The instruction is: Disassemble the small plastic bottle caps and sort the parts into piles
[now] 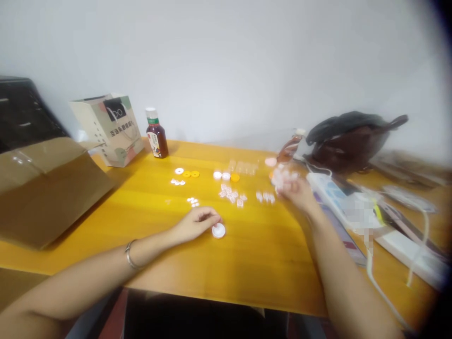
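My left hand (pixel 198 224), with a silver bracelet at the wrist, is closed at the fingertips on the rim of a small white round cap (pixel 219 230) lying on the table. Farther right, my right hand (pixel 295 192) is at a heap of small whitish translucent pieces (pixel 280 175); blur hides how its fingers are set. Between the hands lies a loose cluster of small clear-and-white pieces (pixel 229 193), with a short row of similar pieces (pixel 264 197) beside it. Behind them are white caps (pixel 221 175) and an orange cap (pixel 235 177).
A cardboard box (pixel 52 188), paper bag (pixel 116 132) and dark red bottle (pixel 157 136) stand at the left. More orange caps (pixel 190 174) and small white pieces (pixel 192 202) lie left of centre. At right are a dark bag (pixel 349 141), a phone (pixel 341 235), a power strip (pixel 328 193) and cables.
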A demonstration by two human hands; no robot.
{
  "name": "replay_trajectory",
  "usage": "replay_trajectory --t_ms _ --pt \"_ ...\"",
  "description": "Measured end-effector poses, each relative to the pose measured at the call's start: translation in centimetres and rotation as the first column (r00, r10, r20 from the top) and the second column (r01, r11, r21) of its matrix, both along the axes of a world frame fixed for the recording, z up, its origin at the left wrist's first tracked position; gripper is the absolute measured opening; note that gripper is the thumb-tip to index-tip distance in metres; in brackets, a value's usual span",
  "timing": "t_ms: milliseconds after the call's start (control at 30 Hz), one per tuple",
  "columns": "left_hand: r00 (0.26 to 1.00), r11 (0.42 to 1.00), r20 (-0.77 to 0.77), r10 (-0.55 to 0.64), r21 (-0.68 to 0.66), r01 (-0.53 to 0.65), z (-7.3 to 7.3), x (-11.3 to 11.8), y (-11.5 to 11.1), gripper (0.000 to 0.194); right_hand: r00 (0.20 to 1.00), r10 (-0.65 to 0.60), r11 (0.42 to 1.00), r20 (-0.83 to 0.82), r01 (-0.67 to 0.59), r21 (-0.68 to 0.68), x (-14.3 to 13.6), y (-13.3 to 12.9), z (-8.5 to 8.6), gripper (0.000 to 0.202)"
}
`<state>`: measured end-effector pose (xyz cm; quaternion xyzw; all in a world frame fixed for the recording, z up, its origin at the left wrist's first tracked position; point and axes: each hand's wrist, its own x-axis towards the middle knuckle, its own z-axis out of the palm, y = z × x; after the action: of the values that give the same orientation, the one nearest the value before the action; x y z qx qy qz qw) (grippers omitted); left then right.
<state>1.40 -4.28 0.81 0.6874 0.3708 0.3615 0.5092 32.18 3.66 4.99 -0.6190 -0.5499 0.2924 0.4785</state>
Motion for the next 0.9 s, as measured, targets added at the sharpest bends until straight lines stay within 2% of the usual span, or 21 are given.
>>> replay_trajectory --t_ms 100,200,267,333,433,500,733,900 --pt "0.998 0.997 -0.062 0.030 0.079 -0.025 0.1 -0.2 0.2 0.023 0.996 0.086 0.986 0.028 -0.081 -0.145 1.0 -0.1 -0.4 0.022" --pt "0.982 0.967 -0.164 0.093 0.248 -0.050 0.6 -0.6 0.3 0.022 0.993 0.114 0.971 -0.037 -0.120 -0.207 1.8 0.0 -1.4 0.024" --pt "0.960 0.926 -0.263 0.099 0.377 0.008 1.1 -1.1 0.3 0.021 0.989 0.110 0.969 -0.097 -0.129 -0.213 2.1 0.1 -2.0 0.026" --pt "0.928 0.890 -0.366 0.073 0.443 0.105 1.4 -1.4 0.2 0.031 0.984 0.109 0.965 -0.140 -0.138 -0.221 2.4 0.3 -2.6 0.027" --pt "0.885 0.875 -0.465 0.028 0.439 0.203 1.3 -1.7 0.1 0.054 0.982 0.117 0.957 -0.148 -0.151 -0.249 2.6 0.7 -3.1 0.027" --pt "0.869 0.871 -0.494 0.010 0.432 0.235 1.1 -1.7 0.2 0.057 0.986 0.123 0.948 -0.116 -0.151 -0.279 2.7 1.0 -3.2 0.027" --pt "0.865 0.853 -0.502 -0.013 0.445 0.271 0.7 -1.5 0.5 0.037 0.990 0.142 0.945 -0.010 -0.138 -0.296 2.5 0.7 -3.1 0.026" --pt "0.852 0.845 -0.524 0.001 0.456 0.280 0.9 -1.4 0.4 0.030 0.963 0.100 0.975 0.249 -0.046 -0.216 1.7 -0.1 -1.1 0.024"
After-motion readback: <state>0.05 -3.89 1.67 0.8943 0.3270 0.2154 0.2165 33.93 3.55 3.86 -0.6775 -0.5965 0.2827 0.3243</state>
